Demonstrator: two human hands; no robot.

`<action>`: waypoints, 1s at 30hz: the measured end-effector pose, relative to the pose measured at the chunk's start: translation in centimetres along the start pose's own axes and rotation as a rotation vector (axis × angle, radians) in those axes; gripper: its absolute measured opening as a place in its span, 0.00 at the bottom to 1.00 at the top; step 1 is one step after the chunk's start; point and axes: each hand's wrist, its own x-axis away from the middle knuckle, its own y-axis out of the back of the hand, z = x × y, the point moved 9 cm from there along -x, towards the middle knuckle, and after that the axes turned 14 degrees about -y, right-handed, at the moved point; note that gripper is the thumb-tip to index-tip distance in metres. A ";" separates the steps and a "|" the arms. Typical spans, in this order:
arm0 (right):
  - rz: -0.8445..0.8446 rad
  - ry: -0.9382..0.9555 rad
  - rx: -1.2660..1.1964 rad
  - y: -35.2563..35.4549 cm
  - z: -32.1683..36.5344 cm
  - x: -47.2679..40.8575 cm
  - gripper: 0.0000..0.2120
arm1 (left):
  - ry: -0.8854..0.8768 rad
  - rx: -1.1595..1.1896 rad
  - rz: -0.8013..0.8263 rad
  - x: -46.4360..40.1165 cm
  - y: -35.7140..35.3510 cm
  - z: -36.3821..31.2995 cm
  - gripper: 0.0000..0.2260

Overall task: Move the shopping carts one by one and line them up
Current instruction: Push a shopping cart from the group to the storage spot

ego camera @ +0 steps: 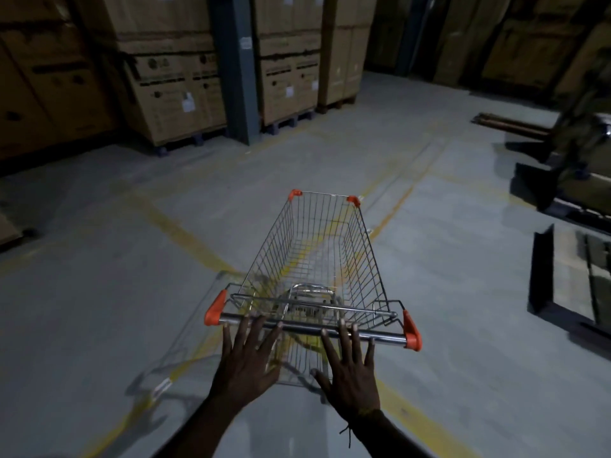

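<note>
One wire shopping cart (317,256) with orange corner caps stands on the grey floor right in front of me, its basket empty and pointing away. Its metal handle bar (307,327) runs across between two orange end caps. My left hand (246,361) is spread flat, fingertips reaching the bar's left part. My right hand (350,368) is also spread, its fingertips at the bar's right part. Neither hand is wrapped around the bar. No other cart is in view.
Stacked cardboard boxes (172,90) on pallets line the back left wall beside a grey steel column (236,71). Yellow lines (178,229) cross the concrete floor. Dark metal frames and pallet gear (562,276) stand at the right.
</note>
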 end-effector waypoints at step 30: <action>-0.051 -0.377 0.008 2.7 -33.8 -26.1 0.40 | -0.259 -0.009 0.019 -44.8 -3.2 -12.1 0.33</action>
